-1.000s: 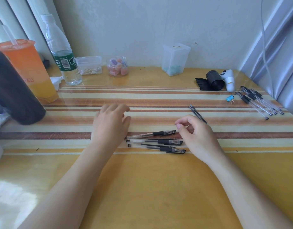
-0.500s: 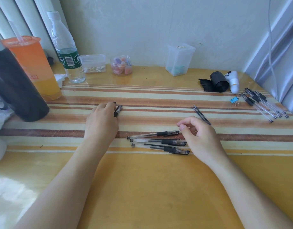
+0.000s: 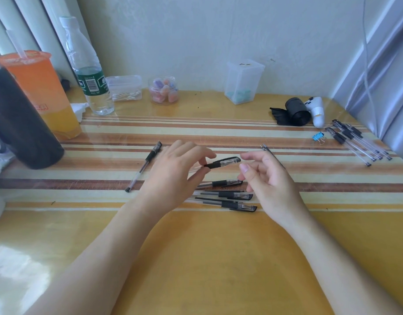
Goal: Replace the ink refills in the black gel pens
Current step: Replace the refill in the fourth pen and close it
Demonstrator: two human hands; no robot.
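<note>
Barrel of held pen (image 3: 223, 163) was covered by left hand (image 3: 173, 176); tip was not seen. Most of refills (image 3: 265, 148) were hidden behind right hand (image 3: 268, 183); count was not determined. Side of dark tumbler (image 3: 20, 123) was cut off by left edge. Text on bottle label (image 3: 91, 81) was too small to be read.

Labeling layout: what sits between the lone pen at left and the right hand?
The left hand, pinching a black gel pen; head view.

Left grip (image 3: 173, 176) pinching black gel pen (image 3: 225, 162), right grip (image 3: 273, 185) loosely curled, 2 forearms reaching forward
</note>
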